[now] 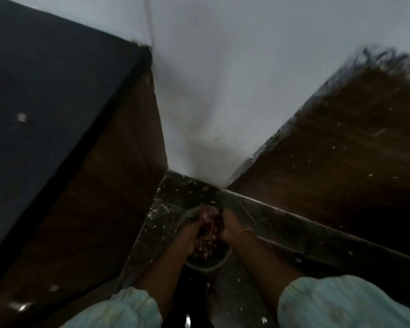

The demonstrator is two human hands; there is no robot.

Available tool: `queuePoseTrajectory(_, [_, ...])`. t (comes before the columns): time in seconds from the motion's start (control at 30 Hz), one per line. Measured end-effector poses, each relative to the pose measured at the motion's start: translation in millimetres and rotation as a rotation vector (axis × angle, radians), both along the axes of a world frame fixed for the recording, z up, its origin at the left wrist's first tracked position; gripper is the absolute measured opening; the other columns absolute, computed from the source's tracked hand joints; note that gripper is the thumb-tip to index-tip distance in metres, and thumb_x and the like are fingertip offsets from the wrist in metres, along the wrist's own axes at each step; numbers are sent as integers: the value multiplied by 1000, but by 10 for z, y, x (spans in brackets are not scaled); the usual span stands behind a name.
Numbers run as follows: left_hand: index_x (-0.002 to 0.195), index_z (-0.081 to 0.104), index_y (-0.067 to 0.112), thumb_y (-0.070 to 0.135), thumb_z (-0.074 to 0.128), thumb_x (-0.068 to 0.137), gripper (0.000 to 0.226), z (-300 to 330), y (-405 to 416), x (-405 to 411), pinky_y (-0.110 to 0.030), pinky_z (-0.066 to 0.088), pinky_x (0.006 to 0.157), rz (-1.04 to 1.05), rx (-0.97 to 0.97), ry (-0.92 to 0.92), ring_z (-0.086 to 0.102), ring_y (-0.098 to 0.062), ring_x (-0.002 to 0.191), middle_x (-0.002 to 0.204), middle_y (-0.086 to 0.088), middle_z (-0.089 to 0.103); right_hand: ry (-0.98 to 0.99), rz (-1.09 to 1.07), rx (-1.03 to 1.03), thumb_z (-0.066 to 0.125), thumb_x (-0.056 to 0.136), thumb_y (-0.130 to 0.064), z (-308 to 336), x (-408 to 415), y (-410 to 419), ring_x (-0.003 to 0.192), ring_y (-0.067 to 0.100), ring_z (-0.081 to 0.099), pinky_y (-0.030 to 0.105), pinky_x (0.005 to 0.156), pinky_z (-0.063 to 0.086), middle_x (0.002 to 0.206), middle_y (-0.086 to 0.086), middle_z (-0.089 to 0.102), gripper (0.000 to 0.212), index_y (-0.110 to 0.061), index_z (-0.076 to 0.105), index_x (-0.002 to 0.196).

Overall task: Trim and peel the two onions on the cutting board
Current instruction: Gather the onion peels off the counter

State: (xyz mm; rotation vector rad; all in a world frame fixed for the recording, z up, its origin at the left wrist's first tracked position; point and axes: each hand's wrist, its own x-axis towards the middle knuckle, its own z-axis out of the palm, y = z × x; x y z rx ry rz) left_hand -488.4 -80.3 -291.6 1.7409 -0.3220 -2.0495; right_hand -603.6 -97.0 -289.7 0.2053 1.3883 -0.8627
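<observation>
We see both hands low in the frame, pressed close together over a round bowl (pixel 207 263). The left hand (pixel 192 229) and the right hand (pixel 227 227) meet around a pinkish onion (pixel 206 215), fingers curled against it, though the blur keeps us from telling exactly how each grips. The right wrist carries a thin bracelet (pixel 243 232). Beneath the hands, the bowl holds a heap of reddish onion skins (pixel 205 248). It sits on a dark, speckled floor (pixel 166 209) littered with pale scraps. Pale green sleeves (pixel 341 301) frame the forearms. A dark wooden cabinet (pixel 100 185) stands left, another wooden panel (pixel 341 147) right, with a grey wall (pixel 223 67) between.
</observation>
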Motion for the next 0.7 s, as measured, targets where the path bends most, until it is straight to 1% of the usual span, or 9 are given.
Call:
queuePoseTrajectory(0.07, [115,63,-4,12,51,100,25,-384,32,-88,-27,54,86,-62,5,-100,71,-19,90,125,-19,62,56,63,3,53,90,-29,-649,-64,59,94,29,69,35,87,56,102,14,73,38,-3,67,114])
queuePoseTrajectory(0.13, [134,52,-7,16,58,98,44,-691,68,-132,-41,43,107,-136,-20,-227,58,-34,118,138,-26,54,132,71,11,57,86,-25,-710,5,139,88,31,71,39,74,60,98,16,74,30,-6,72,104])
queuePoseTrajectory(0.23, [129,56,-6,11,62,95,38,-1008,67,-83,-39,50,94,-251,-57,-316,61,-31,107,127,-22,61,293,23,37,52,93,-9,-1024,-26,247,73,27,68,33,61,58,84,13,73,19,-6,70,91])
queuePoseTrajectory(0.33, [127,58,-2,7,62,93,35,-1401,39,0,-36,47,99,-336,-98,-405,58,-31,111,122,-12,61,370,26,79,53,95,-14,-1325,-102,312,92,32,69,48,87,56,104,18,71,22,-9,69,108])
queuePoseTrajectory(0.4, [122,61,-1,7,63,89,34,-1643,48,31,-33,51,92,-413,-77,-407,62,-32,110,118,-11,63,333,22,109,58,92,-18,-1709,-201,360,91,34,68,52,91,54,101,18,71,24,-7,68,110])
queuePoseTrajectory(0.5, [117,65,0,25,65,70,54,-2055,61,86,-44,53,94,-363,-95,-459,64,-37,109,117,-22,67,410,-1,224,65,85,-19,-1332,-185,346,82,31,67,46,78,58,94,15,71,20,-3,67,96])
queuePoseTrajectory(0.57, [106,68,6,31,64,66,48,-2371,64,136,-43,54,92,-390,-83,-424,66,-32,105,110,-21,69,411,-28,212,62,90,-12,-1021,-135,337,71,27,61,43,69,54,85,13,66,10,-4,62,84])
queuePoseTrajectory(0.63, [99,68,14,30,68,70,32,-2083,23,94,-43,53,93,-458,-45,-415,65,-33,105,113,-22,69,378,-95,236,56,93,-7,-929,-148,337,65,24,57,45,71,52,83,15,64,13,-5,59,81])
queuePoseTrajectory(0.7, [112,68,4,17,69,84,31,-1598,-24,18,-43,50,99,-522,-77,-374,61,-41,113,126,-24,63,365,-147,194,54,92,-7,-1066,-184,352,71,27,62,47,80,55,82,13,65,9,-2,62,94])
